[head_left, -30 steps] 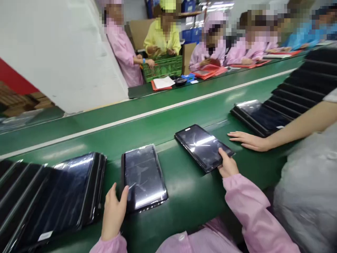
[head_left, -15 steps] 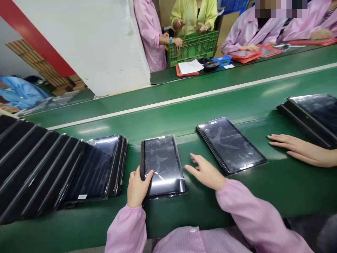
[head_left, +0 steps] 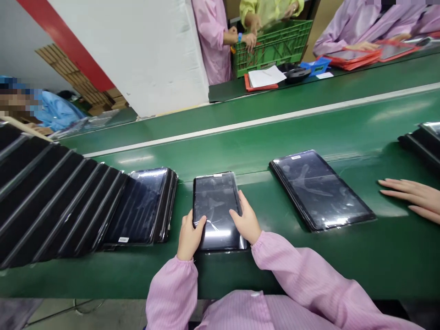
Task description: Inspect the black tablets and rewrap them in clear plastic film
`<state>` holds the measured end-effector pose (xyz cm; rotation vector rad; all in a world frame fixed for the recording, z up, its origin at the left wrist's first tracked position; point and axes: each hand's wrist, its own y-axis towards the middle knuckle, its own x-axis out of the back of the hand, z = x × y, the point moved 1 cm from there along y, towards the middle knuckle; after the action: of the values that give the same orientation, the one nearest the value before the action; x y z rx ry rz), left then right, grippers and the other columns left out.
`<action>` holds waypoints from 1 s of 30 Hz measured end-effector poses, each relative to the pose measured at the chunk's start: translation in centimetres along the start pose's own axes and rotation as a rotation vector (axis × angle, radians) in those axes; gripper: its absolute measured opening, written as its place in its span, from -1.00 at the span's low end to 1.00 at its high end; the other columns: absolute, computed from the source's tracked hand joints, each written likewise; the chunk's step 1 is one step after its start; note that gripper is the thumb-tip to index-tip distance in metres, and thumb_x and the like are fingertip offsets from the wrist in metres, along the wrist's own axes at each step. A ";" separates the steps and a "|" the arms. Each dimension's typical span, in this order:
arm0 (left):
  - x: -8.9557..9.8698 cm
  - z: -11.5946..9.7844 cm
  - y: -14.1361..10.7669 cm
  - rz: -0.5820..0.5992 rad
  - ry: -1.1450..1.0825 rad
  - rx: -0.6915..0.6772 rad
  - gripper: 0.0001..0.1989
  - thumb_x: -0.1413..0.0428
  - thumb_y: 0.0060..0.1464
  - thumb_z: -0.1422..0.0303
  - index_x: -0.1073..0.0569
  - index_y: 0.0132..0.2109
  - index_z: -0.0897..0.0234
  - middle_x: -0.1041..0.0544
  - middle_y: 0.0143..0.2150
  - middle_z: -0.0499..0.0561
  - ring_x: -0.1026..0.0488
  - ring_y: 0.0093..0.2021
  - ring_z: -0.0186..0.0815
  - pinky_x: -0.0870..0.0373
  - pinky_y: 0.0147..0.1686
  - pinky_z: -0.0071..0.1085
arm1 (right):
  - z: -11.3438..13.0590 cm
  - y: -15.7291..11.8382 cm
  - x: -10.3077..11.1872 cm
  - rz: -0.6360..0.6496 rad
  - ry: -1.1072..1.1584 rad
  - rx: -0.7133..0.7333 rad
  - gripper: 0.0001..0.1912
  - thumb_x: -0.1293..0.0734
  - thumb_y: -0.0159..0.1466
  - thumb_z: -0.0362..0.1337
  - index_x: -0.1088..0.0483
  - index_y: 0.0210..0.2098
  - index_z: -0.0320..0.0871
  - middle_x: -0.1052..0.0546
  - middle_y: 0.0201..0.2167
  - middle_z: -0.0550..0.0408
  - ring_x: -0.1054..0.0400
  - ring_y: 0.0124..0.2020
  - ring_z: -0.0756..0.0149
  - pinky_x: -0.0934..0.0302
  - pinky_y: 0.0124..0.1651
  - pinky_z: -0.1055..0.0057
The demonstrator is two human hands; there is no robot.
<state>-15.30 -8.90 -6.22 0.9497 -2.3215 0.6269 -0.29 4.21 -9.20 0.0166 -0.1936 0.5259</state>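
A black tablet (head_left: 218,206) in clear film lies on the green work surface in front of me, its glossy screen up and a small white label at its far edge. My left hand (head_left: 190,236) is closed on its left edge, thumb over the screen. On the opposite edge, my right hand (head_left: 246,221) grips it the same way, fingers along the side. The undersides of both hands' grips are hidden. Right of my hands lies a short stack of similar tablets (head_left: 321,190), slightly askew. To the left, another tablet (head_left: 137,206) ends a long leaning row (head_left: 51,197) of them.
Another person's hand (head_left: 414,195) rests on the surface at the right, near more tablets (head_left: 424,144). Beyond a white strip (head_left: 240,121) stand a green crate (head_left: 275,46), a blue tray (head_left: 315,66) and papers (head_left: 266,76). Several people work across the line.
My right hand has moved left from the gap between the tablets onto the held tablet's right edge. My left hand keeps its hold. The view has shifted somewhat.
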 end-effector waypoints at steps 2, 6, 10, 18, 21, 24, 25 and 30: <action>0.1 0.0 0.3 -0.002 -0.042 0.022 -0.38 -0.05 0.14 0.10 -0.33 0.26 0.33 -0.40 0.06 0.23 -0.38 0.17 0.00 -0.21 0.25 -0.05 | 0.0 0.1 -0.2 -0.001 0.030 0.019 -0.18 -0.24 0.26 -0.25 0.09 0.46 -0.22 -0.02 0.46 -0.11 0.13 0.47 0.12 0.17 0.47 0.08; 0.1 -0.5 1.7 -0.035 -0.047 -0.005 -0.41 -0.08 0.14 0.17 -0.36 0.24 0.39 -0.41 0.07 0.26 -0.37 0.19 -0.03 -0.20 0.27 -0.11 | -0.1 1.0 -0.8 -0.006 0.078 0.054 -0.17 -0.25 0.29 -0.19 0.12 0.46 -0.19 0.03 0.47 -0.10 0.15 0.47 0.11 0.20 0.48 0.07; 0.8 -1.5 1.1 -0.029 -0.019 -0.032 -0.46 -0.10 0.14 0.19 -0.39 0.22 0.32 -0.43 0.06 0.23 -0.42 0.15 -0.06 -0.27 0.23 -0.12 | -0.5 1.9 -1.0 -0.030 0.068 0.073 -0.16 -0.23 0.32 -0.13 0.20 0.46 -0.22 0.02 0.46 -0.21 0.08 0.46 0.04 0.07 0.44 0.02; 11.1 2.5 -3.3 -0.837 0.160 -0.146 -0.56 -0.03 0.23 0.15 -0.41 0.16 0.25 -0.39 0.15 0.26 -0.29 0.26 0.02 -0.12 0.31 -0.02 | 6.6 4.2 -1.0 -0.010 -0.333 0.480 -0.33 -0.21 0.35 -0.22 -0.01 0.40 -0.21 -0.11 0.38 -0.19 0.07 0.44 0.01 0.16 0.46 0.00; 12.8 6.3 -2.5 -0.930 -0.033 0.124 -0.38 -0.13 0.10 0.14 -0.29 0.25 0.29 -0.27 0.23 0.30 -0.18 0.32 0.08 -0.13 0.31 0.02 | 9.7 8.1 -4.3 0.194 -0.651 0.644 -0.37 -0.21 0.34 -0.21 -0.10 0.36 -0.22 -0.20 0.35 -0.20 -0.04 0.39 0.02 0.01 0.41 0.04; 12.2 8.7 -1.5 -0.907 -0.414 0.286 -0.30 -0.15 0.07 0.11 -0.22 0.28 0.31 -0.21 0.24 0.29 -0.27 0.25 -0.01 -0.26 0.22 -0.09 | 10.3 12.2 -7.5 0.255 -0.776 0.599 -0.33 -0.31 0.28 -0.14 -0.19 0.30 -0.31 -0.28 0.29 -0.31 -0.09 0.35 -0.13 0.00 0.35 -0.05; 11.8 9.1 -1.1 -0.884 -0.487 0.300 -0.31 -0.13 0.08 0.09 -0.23 0.27 0.33 -0.25 0.21 0.29 -0.33 0.20 -0.04 -0.32 0.16 -0.12 | 10.0 13.2 -8.2 0.266 -0.822 0.570 -0.33 -0.33 0.26 -0.10 -0.23 0.26 -0.33 -0.34 0.23 -0.35 -0.13 0.31 -0.19 -0.01 0.31 -0.10; 11.1 9.2 0.2 -0.832 -0.639 0.264 -0.41 -0.17 -0.01 -0.02 -0.40 0.03 0.33 -0.45 -0.10 0.12 -0.46 -0.10 -0.21 -0.41 -0.20 -0.35 | 7.9 14.4 -8.2 0.355 -0.998 0.501 -0.38 -0.32 0.24 0.09 -0.40 0.05 -0.31 -0.51 -0.04 -0.30 -0.35 0.05 -0.18 -0.13 0.13 -0.01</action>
<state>-24.96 -19.66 -6.00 2.3263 -2.0291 0.2853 -15.85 12.13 -3.50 0.7545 -1.0478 0.8790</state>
